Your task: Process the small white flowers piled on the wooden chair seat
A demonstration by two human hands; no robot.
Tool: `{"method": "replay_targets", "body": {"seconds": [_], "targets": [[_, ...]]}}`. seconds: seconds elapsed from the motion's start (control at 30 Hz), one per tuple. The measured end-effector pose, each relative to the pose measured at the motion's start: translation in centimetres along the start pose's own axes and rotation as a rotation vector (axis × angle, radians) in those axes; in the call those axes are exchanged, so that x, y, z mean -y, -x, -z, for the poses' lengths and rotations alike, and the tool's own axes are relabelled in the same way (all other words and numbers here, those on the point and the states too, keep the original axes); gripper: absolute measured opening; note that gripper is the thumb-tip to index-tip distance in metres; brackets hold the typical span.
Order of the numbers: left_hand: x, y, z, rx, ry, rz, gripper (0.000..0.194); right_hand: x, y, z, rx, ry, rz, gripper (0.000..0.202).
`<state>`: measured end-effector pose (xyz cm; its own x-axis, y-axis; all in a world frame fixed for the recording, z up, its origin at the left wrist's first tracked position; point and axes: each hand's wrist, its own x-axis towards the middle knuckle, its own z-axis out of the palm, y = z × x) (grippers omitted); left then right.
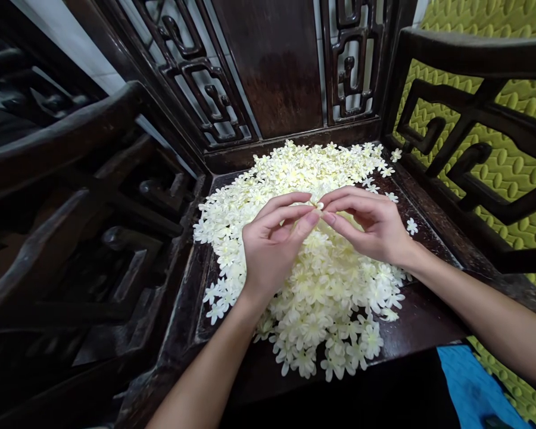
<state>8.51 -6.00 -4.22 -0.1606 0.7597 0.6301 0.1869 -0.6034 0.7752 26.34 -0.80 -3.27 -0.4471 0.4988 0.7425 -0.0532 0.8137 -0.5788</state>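
Observation:
A large heap of small pale-yellow and white flowers (295,164) covers much of a dark wooden chair seat (422,304). Above the middle of the heap, my left hand (274,238) and my right hand (370,223) meet at the fingertips. Both pinch one small white flower (318,205) between thumbs and fingers. The lower part of that flower is mostly hidden by the fingertips. A cluster of larger pale-yellow blossoms (310,322) hangs below my hands, toward the front edge of the seat.
A carved wooden backrest (277,65) rises behind the heap. Carved armrests stand at the left (62,125) and right (477,53). A few loose flowers (411,226) lie on the seat's right side. Beyond the right armrest is a yellow-green textured mat (527,155); something blue (476,387) lies lower right.

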Motion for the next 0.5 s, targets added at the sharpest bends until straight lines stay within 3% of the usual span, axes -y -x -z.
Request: {"method": "replay_targets", "body": {"seconds": [0.3, 0.5], "targets": [[0.44, 0.11, 0.04, 0.003, 0.162, 0.169, 0.008, 0.00, -0.16, 0.04, 0.006, -0.009, 0.003, 0.009], [0.42, 0.01, 0.07, 0.010, 0.174, 0.171, 0.010, 0.03, -0.10, -0.02, 0.009, -0.021, -0.001, 0.008]]}}
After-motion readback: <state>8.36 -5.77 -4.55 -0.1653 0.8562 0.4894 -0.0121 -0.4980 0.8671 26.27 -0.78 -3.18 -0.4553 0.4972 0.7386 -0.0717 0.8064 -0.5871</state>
